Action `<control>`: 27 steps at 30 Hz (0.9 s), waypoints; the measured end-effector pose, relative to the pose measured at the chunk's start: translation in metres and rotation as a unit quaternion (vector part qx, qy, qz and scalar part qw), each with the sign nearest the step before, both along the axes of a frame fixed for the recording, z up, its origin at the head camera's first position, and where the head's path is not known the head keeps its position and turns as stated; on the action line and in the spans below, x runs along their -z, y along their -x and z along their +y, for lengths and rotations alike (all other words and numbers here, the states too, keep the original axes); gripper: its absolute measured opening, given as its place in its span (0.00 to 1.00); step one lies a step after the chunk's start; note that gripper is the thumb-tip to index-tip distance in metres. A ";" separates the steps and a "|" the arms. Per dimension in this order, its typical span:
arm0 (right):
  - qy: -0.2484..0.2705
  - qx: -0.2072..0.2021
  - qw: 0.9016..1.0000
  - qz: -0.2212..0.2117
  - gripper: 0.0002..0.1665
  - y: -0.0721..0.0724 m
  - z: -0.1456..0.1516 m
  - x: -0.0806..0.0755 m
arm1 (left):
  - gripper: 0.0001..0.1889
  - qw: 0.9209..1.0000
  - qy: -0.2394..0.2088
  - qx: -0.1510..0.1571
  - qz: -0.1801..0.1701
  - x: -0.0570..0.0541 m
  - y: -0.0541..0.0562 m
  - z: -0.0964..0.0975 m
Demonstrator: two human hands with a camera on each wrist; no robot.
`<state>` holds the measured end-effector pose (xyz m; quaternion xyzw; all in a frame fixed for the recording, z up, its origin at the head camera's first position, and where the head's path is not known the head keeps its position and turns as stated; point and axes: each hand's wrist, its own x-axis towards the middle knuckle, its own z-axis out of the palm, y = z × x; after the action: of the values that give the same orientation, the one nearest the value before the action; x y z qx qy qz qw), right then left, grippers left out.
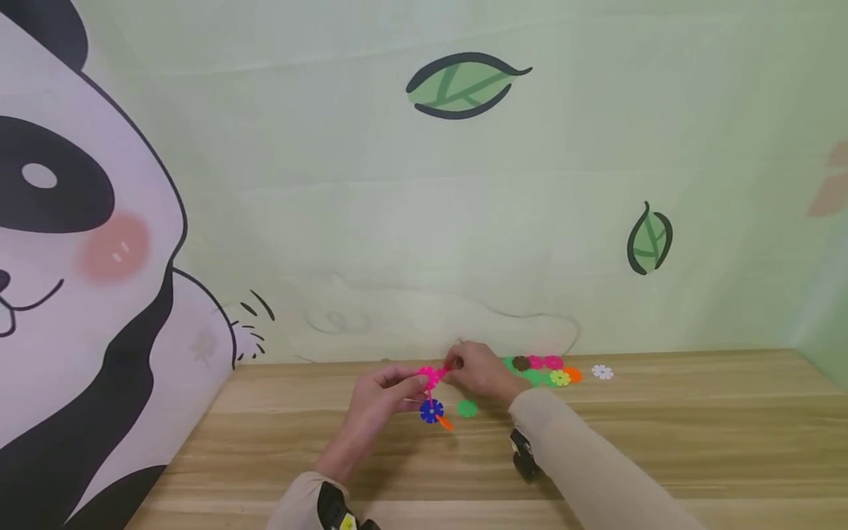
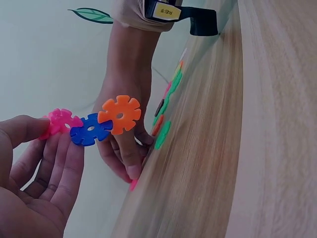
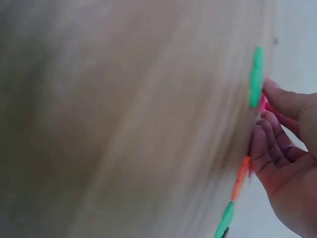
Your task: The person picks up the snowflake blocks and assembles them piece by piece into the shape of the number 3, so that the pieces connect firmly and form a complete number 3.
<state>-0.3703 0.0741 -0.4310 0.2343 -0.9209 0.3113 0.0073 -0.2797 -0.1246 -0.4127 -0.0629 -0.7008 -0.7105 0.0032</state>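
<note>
My left hand (image 1: 380, 401) pinches a pink snowflake disc (image 2: 62, 121) between thumb and fingers. Slotted onto that piece is a blue snowflake disc (image 2: 91, 130), and an orange snowflake disc (image 2: 120, 115) is joined to the blue one; this short chain is held above the table. At the table's back edge, my right hand (image 1: 482, 370) pinches another pink snowflake disc (image 2: 133, 185), largely covered by the fingers. Close to the right fingertips in the right wrist view, a green disc (image 3: 256, 77) lies on the table.
Several loose discs lie along the back of the wooden table (image 1: 695, 434), among them a yellow-green disc (image 1: 559, 377), a brown disc (image 1: 521, 363) and a white disc (image 1: 602, 372). Behind them rises a pale green printed backdrop (image 1: 331, 184).
</note>
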 end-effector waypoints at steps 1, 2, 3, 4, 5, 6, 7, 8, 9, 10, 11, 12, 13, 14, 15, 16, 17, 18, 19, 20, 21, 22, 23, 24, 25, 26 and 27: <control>-0.002 0.002 1.000 -0.007 0.08 0.000 0.001 -0.001 | 0.10 1.000 0.000 0.001 0.000 0.000 0.000 0.000; -0.004 0.007 1.000 -0.018 0.08 0.000 0.002 -0.002 | 0.09 1.000 -0.001 0.001 0.000 -0.001 0.000 0.001; -0.006 0.012 0.999 -0.030 0.09 0.000 0.002 -0.003 | 0.09 1.000 -0.002 0.002 0.000 -0.001 0.000 0.001; -0.005 0.013 0.999 -0.039 0.10 -0.001 0.004 -0.005 | 0.09 1.000 -0.001 0.002 0.000 -0.001 0.000 0.001; -0.006 0.016 0.999 -0.048 0.11 -0.002 0.005 -0.005 | 0.09 1.000 0.001 0.002 0.000 -0.002 0.000 0.001; -0.004 0.017 0.998 -0.056 0.12 -0.003 0.006 -0.007 | 0.09 1.000 0.000 0.003 0.000 -0.002 0.000 0.001; -0.003 0.018 0.998 -0.061 0.13 -0.004 0.007 -0.008 | 0.09 1.000 0.000 0.003 0.001 -0.002 -0.001 0.001; -0.001 0.016 0.998 -0.065 0.13 -0.006 0.009 -0.009 | 0.09 1.000 0.000 0.005 0.002 -0.002 -0.001 0.001; 0.003 0.014 0.998 -0.064 0.13 -0.008 0.010 -0.009 | 0.09 1.000 0.000 0.007 0.002 -0.002 -0.001 0.002; 0.010 0.011 0.998 -0.063 0.13 -0.010 0.011 -0.010 | 0.09 1.000 -0.001 0.009 0.002 -0.002 -0.001 0.002; 0.018 0.011 0.998 -0.064 0.13 -0.012 0.012 -0.011 | 0.09 1.000 -0.002 0.012 0.002 -0.001 -0.001 0.002; 0.027 0.009 0.998 -0.060 0.12 -0.014 0.014 -0.011 | 0.09 1.000 -0.005 0.015 0.003 -0.001 -0.001 0.001; 0.038 0.006 0.998 -0.054 0.11 -0.016 0.015 -0.011 | 0.09 1.000 -0.007 0.019 0.003 0.000 -0.001 0.001; 0.056 0.003 0.997 -0.051 0.10 -0.018 0.016 -0.011 | 0.09 1.000 -0.006 0.025 0.004 0.000 -0.001 0.001; 0.076 -0.001 0.996 -0.049 0.09 -0.021 0.018 -0.011 | 0.09 1.000 -0.006 0.030 0.004 0.000 -0.001 0.001; 0.099 -0.004 0.994 -0.050 0.08 -0.024 0.020 -0.012 | 0.10 0.999 -0.006 0.035 0.004 0.000 -0.002 0.001; 0.125 -0.006 0.991 -0.054 0.07 -0.028 0.022 -0.012 | 0.10 0.999 -0.006 0.040 0.004 0.000 -0.002 0.001; 0.151 -0.009 0.987 -0.059 0.06 -0.032 0.024 -0.012 | 0.11 0.999 -0.006 0.045 0.003 0.000 -0.002 0.001; 0.177 -0.010 0.982 -0.066 0.05 -0.035 0.026 -0.012 | 0.11 0.999 -0.005 0.049 0.003 0.000 -0.002 0.001; 0.202 -0.011 0.977 -0.074 0.05 -0.039 0.028 -0.013 | 0.12 0.999 -0.003 0.051 0.003 0.000 -0.002 0.001; 0.221 -0.011 0.972 -0.080 0.05 -0.044 0.030 -0.013 | 0.12 0.999 -0.003 0.053 0.003 0.000 -0.002 0.002; 0.239 -0.010 0.967 -0.086 0.05 -0.048 0.032 -0.014 | 0.12 0.999 -0.003 0.054 0.003 0.000 -0.003 0.003; 0.257 -0.011 0.962 -0.090 0.05 -0.052 0.034 -0.015 | 0.12 0.999 -0.001 0.054 0.004 -0.001 -0.003 0.003; 0.268 -0.012 0.959 -0.089 0.05 -0.055 0.035 -0.016 | 0.12 0.999 0.000 0.053 0.004 -0.001 -0.003 0.004; 0.277 -0.013 0.957 -0.088 0.06 -0.059 0.037 -0.017 | 0.12 0.999 0.001 0.053 0.003 -0.001 -0.003 0.005; 0.283 -0.014 0.955 -0.086 0.06 -0.062 0.039 -0.019 | 0.12 0.999 0.002 0.052 0.003 -0.002 -0.004 0.006; 0.289 -0.015 0.954 -0.083 0.07 -0.065 0.040 -0.021 | 0.12 0.999 0.002 0.052 0.003 -0.002 -0.004 0.007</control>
<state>-0.3049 0.1144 -0.4104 0.2093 -0.7855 0.5824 -0.0067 -0.2754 -0.1180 -0.4104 -0.1013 -0.6982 -0.7079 -0.0323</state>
